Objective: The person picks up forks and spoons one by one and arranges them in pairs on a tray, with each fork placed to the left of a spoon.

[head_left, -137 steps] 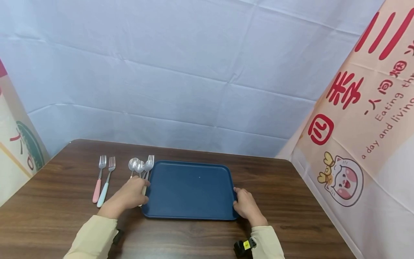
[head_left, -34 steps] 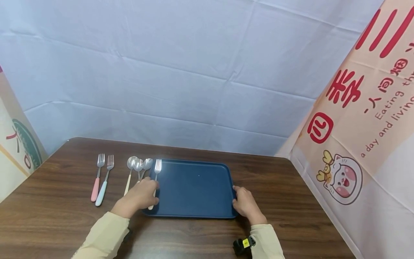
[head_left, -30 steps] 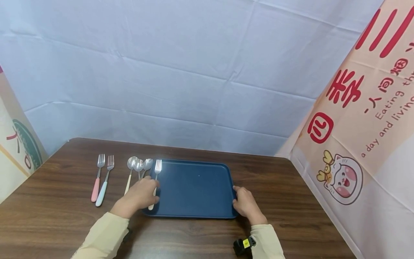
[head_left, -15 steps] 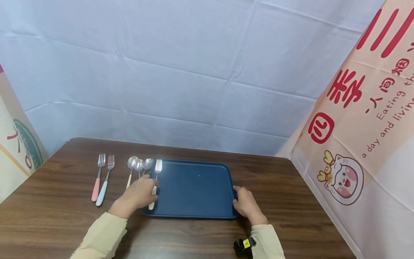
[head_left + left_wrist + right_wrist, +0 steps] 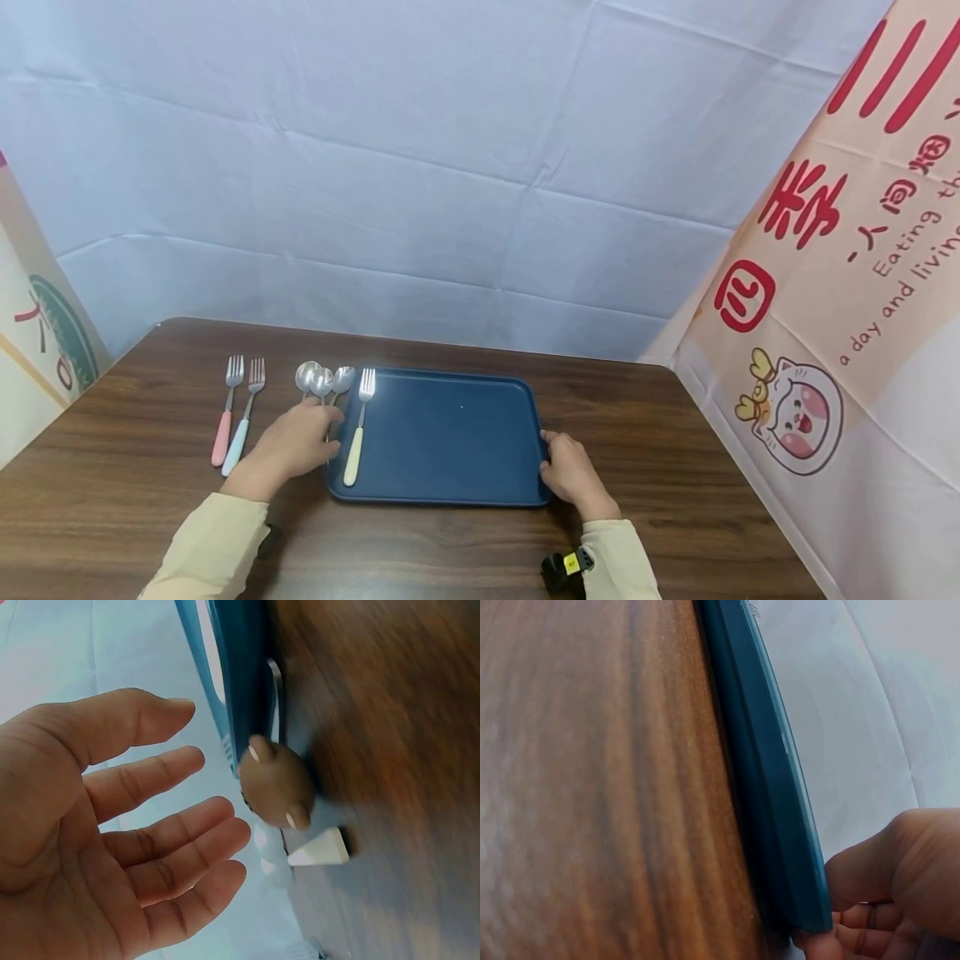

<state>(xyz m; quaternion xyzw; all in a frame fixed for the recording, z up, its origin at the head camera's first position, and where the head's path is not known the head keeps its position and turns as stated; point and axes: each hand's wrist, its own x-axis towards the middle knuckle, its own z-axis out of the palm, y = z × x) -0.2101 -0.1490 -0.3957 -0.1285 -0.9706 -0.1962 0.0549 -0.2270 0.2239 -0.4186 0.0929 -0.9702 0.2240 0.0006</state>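
Observation:
A dark blue tray (image 5: 450, 442) lies on the table. Along its left side rests a fork (image 5: 354, 454) with a pale yellow handle. Just left of the tray, my left hand (image 5: 296, 437) hovers over several spoons (image 5: 322, 382), hiding most of their handles. In the left wrist view the left hand (image 5: 120, 840) holds nothing, fingers spread and slightly bent. Near its fingertips are a brown bear-head shape (image 5: 276, 784) and a cream handle end (image 5: 322, 849). My right hand (image 5: 572, 475) pinches the tray's right rim; its thumb and fingers (image 5: 859, 874) meet the edge.
Two forks, one with a pink handle (image 5: 222, 440) and one with a light blue handle (image 5: 236, 450), lie at the left of the wooden table (image 5: 420, 550). White cloth (image 5: 420, 167) hangs behind, and a printed cloth (image 5: 832, 292) hangs at the right.
My left hand has let go of the pale-yellow-handled fork, now lying on the tray's left side, and has moved left over the spoons. The right hand stays at the tray's rim.

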